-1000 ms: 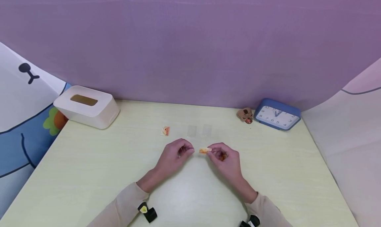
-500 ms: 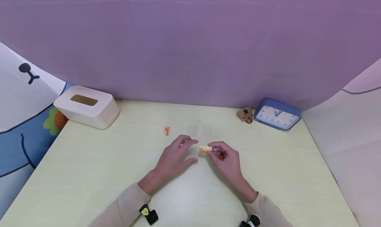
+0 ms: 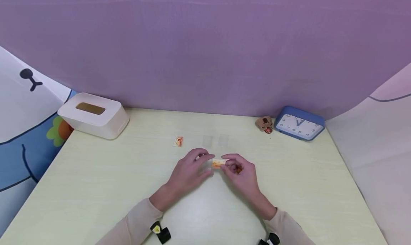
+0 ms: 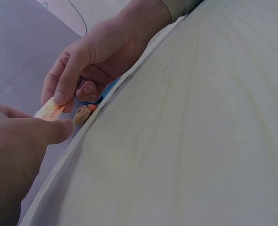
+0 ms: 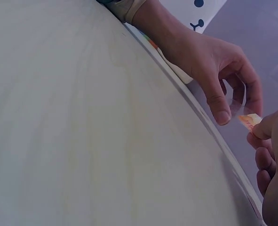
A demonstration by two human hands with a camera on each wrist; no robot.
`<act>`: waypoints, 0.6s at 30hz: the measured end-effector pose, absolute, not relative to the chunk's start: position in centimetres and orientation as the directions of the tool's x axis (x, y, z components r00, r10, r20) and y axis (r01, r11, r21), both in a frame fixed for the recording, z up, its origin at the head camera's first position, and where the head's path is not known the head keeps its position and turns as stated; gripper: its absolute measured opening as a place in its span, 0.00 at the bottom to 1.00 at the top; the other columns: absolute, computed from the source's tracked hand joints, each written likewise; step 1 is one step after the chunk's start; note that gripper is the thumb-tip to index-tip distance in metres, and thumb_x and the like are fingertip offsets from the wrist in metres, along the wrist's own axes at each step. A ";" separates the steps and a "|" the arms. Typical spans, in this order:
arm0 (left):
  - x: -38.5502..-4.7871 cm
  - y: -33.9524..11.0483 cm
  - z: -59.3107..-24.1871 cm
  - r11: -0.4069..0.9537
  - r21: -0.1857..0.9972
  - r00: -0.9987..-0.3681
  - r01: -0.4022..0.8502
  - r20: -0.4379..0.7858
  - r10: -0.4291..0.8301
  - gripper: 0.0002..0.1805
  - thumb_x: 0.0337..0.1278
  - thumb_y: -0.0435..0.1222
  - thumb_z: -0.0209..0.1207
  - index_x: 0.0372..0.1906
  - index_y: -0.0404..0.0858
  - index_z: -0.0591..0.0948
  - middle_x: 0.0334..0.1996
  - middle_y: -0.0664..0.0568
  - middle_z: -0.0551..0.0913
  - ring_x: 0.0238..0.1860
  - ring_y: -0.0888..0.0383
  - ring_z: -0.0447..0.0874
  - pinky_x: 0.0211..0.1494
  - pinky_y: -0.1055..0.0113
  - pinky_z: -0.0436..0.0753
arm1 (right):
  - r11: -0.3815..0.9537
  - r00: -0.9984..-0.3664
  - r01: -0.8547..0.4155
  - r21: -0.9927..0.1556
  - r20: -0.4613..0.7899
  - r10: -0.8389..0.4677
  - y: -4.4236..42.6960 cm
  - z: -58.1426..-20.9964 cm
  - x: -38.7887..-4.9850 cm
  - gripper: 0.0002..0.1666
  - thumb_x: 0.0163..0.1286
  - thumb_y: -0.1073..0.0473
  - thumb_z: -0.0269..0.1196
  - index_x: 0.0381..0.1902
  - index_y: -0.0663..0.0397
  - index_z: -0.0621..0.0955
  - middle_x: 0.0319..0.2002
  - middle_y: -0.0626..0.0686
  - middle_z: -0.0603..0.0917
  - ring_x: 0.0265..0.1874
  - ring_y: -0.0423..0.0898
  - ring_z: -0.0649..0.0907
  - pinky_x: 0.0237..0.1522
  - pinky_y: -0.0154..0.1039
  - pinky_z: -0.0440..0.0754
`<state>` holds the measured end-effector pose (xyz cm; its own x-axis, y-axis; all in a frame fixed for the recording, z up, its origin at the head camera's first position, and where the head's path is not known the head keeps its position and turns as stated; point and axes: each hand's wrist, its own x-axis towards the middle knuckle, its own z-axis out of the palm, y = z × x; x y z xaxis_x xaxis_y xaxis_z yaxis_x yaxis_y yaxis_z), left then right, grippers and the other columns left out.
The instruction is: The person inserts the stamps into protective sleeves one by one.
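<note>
My right hand pinches a small orange and cream printed card between thumb and forefinger. Something orange-brown shows inside its curled fingers, too small to make out. Just left of the card, my left hand has its thumb and forefinger spread apart. Between them, in the right wrist view, a clear film stretches beside the card; whether the left fingertips touch it I cannot tell. Behind the hands lie two clear flat sleeves, and another small orange card lies to their left.
A white tissue box stands at the back left of the pale table. At the back right are a small brown animal-head figure and a blue clock. A purple backdrop rises behind the table.
My left thumb and forefinger, nearly together a second ago, have spread apart. My right hand has brought the card slightly left and down, closer to the left hand.
</note>
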<state>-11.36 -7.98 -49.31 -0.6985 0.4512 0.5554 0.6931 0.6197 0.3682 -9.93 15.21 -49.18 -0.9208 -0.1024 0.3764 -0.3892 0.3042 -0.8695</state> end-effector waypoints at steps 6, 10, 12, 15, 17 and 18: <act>-11.4 -8.0 -49.4 0.621 0.336 -0.677 0.708 0.573 0.462 0.27 0.56 0.39 0.83 0.62 0.43 0.89 0.57 0.51 0.84 0.54 0.54 0.84 0.45 0.66 0.89 | 0.315 -0.924 -0.381 -0.870 0.368 -0.102 15.2 -49.2 -10.0 0.16 0.67 0.73 0.78 0.50 0.56 0.91 0.32 0.52 0.92 0.25 0.38 0.77 0.27 0.29 0.74; -11.5 -8.0 -49.3 0.609 0.297 -0.638 0.736 0.606 0.475 0.25 0.59 0.37 0.81 0.61 0.41 0.90 0.54 0.51 0.86 0.55 0.54 0.86 0.48 0.65 0.89 | 0.321 -0.924 -0.382 -0.867 0.367 -0.109 15.1 -49.1 -9.9 0.16 0.67 0.73 0.78 0.50 0.56 0.91 0.32 0.51 0.92 0.25 0.37 0.78 0.27 0.29 0.75; -11.5 -8.0 -49.3 0.607 0.282 -0.625 0.743 0.615 0.480 0.24 0.59 0.36 0.81 0.61 0.41 0.90 0.53 0.50 0.86 0.54 0.54 0.86 0.47 0.65 0.89 | 0.325 -0.925 -0.380 -0.866 0.362 -0.117 15.1 -49.1 -9.8 0.16 0.67 0.73 0.78 0.51 0.56 0.91 0.33 0.51 0.92 0.26 0.37 0.78 0.27 0.29 0.76; -11.4 -8.0 -49.3 0.605 0.283 -0.624 0.744 0.618 0.479 0.24 0.60 0.36 0.80 0.61 0.40 0.90 0.53 0.50 0.87 0.53 0.53 0.86 0.46 0.66 0.89 | 0.341 -0.926 -0.378 -0.861 0.356 -0.127 15.1 -49.0 -9.8 0.18 0.68 0.73 0.78 0.54 0.58 0.91 0.34 0.51 0.93 0.26 0.37 0.79 0.29 0.30 0.78; -11.5 -8.0 -49.3 0.610 0.295 -0.634 0.735 0.616 0.467 0.24 0.59 0.36 0.81 0.61 0.39 0.90 0.53 0.50 0.87 0.53 0.53 0.86 0.46 0.65 0.89 | 0.352 -0.927 -0.374 -0.858 0.354 -0.122 15.2 -48.9 -9.8 0.20 0.67 0.73 0.78 0.56 0.60 0.91 0.34 0.51 0.93 0.27 0.38 0.80 0.29 0.30 0.79; -11.4 -8.0 -49.3 0.613 0.305 -0.643 0.728 0.615 0.457 0.25 0.58 0.36 0.82 0.61 0.39 0.90 0.53 0.50 0.87 0.53 0.53 0.86 0.46 0.65 0.89 | 0.355 -0.928 -0.372 -0.858 0.355 -0.114 15.2 -48.9 -9.8 0.20 0.67 0.73 0.78 0.57 0.61 0.90 0.35 0.51 0.93 0.27 0.38 0.80 0.30 0.30 0.79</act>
<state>-11.45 -7.97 -49.33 -0.6426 0.4573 0.6148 0.7284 0.6135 0.3050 -9.78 15.16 -48.88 -0.9280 -0.1138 0.3548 -0.3715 0.3553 -0.8577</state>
